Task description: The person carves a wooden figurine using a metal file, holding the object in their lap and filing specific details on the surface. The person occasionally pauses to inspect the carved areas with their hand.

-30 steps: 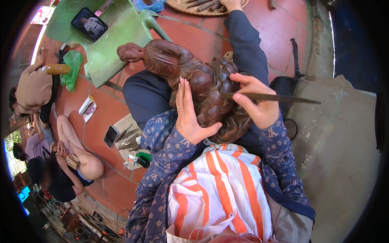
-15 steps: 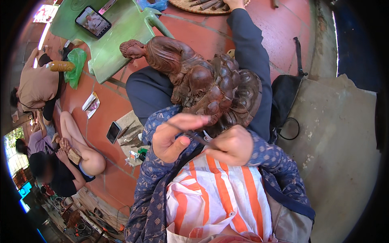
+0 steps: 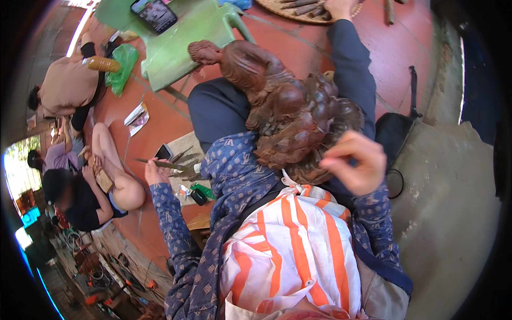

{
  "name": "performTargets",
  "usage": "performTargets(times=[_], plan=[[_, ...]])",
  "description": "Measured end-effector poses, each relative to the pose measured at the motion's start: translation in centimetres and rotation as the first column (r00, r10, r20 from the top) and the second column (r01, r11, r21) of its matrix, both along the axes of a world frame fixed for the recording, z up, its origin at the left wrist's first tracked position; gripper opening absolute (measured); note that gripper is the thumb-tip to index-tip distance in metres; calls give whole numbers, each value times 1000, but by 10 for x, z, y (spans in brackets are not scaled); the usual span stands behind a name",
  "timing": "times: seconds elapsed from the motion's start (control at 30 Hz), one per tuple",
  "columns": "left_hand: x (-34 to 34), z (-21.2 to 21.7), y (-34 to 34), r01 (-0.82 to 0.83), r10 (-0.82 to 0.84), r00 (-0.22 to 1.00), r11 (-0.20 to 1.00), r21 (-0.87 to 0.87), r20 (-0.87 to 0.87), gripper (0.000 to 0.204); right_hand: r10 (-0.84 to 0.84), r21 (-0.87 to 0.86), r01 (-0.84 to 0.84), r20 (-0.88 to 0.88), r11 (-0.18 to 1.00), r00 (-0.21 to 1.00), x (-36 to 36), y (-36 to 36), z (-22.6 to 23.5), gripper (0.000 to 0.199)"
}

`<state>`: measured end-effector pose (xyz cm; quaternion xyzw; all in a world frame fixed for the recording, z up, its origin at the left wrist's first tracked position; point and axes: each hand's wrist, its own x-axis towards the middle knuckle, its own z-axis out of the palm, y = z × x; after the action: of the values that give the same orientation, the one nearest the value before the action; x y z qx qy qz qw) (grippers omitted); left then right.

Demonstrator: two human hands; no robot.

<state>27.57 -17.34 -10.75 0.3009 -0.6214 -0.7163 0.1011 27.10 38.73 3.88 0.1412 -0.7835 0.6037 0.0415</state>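
Note:
A dark reddish-brown carved wooden statue (image 3: 290, 106) of a seated figure lies tilted across my lap, its head toward the green chair. My left hand (image 3: 156, 172) is out to the left, closed on a slim flat carving tool (image 3: 176, 166) above a pale cloth (image 3: 184, 144) spread with several similar tools. My right hand (image 3: 358, 162) hovers over the lower right end of the statue, near its rounded base (image 3: 309, 169). Its fingers are curled with thumb and forefinger together; whatever they pinch, if anything, cannot be made out.
A green plastic chair (image 3: 170, 58) with a phone (image 3: 154, 15) on it stands beyond my knee. A woven tray (image 3: 277, 7) of dark sticks lies near my foot. People sit on the tiled floor at left; a black bag (image 3: 393, 136) is at right.
My hands were together before my chest with the slim tool between them. Now they are apart: the left has carried the tool leftward to the cloth. The view has shifted slightly.

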Motion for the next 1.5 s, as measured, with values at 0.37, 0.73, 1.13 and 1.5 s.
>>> performTargets(times=[0.37, 0.73, 1.13, 1.5], plan=[[71, -120, -12, -464, 334, 779, 876, 130, 531, 37, -621, -30, 642, 228, 766, 750, -25, 95, -104, 17], [57, -163, -16, -624, 534, 694, 781, 33, 483, 53, -560, 120, 548, 130, 828, 818, -42, 122, -183, 22], [77, -176, -40, -657, 547, 675, 751, 66, 496, 55, -565, 136, 550, 130, 824, 815, -40, 128, -187, 22], [113, -187, -60, -741, 655, 556, 669, -51, 512, 60, -543, 86, 537, 184, 839, 819, -41, 128, -194, 21]])
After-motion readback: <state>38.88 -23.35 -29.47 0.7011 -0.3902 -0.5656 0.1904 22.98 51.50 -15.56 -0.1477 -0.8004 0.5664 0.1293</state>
